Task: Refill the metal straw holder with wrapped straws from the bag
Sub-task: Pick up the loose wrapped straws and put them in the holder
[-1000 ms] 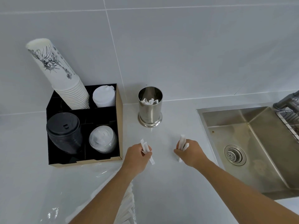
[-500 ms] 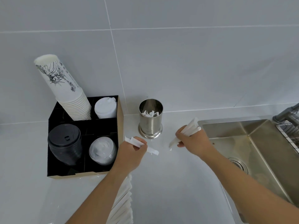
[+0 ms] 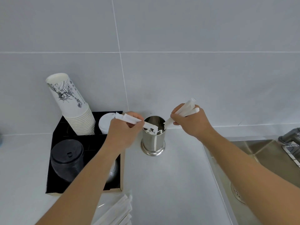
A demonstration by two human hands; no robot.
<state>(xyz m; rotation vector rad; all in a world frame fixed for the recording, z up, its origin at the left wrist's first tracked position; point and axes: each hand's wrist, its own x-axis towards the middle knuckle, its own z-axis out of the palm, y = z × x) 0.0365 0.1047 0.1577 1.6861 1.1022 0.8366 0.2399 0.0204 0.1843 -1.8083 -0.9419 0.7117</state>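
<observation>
The shiny metal straw holder [image 3: 153, 142] stands on the white counter near the wall, with several wrapped straws inside. My left hand [image 3: 123, 132] grips a few white wrapped straws [image 3: 129, 120] just left of the holder, their tips over its rim. My right hand [image 3: 191, 122] holds another small bundle of wrapped straws [image 3: 186, 109] at the holder's right rim, lower ends dipping into the opening. The clear bag of wrapped straws [image 3: 116, 211] lies at the bottom edge, partly hidden by my left arm.
A black organiser tray [image 3: 53, 176] at left holds a leaning stack of paper cups [image 3: 71, 104], white lids [image 3: 105, 124] and black lids [image 3: 67, 158]. A steel sink [image 3: 259, 168] lies at right, with a tap [image 3: 290, 135] at its far edge. Tiled wall behind.
Both hands rose from the counter and moved toward the holder, carrying their straws. The straw tips now reach the holder's mouth. The view has tilted up.
</observation>
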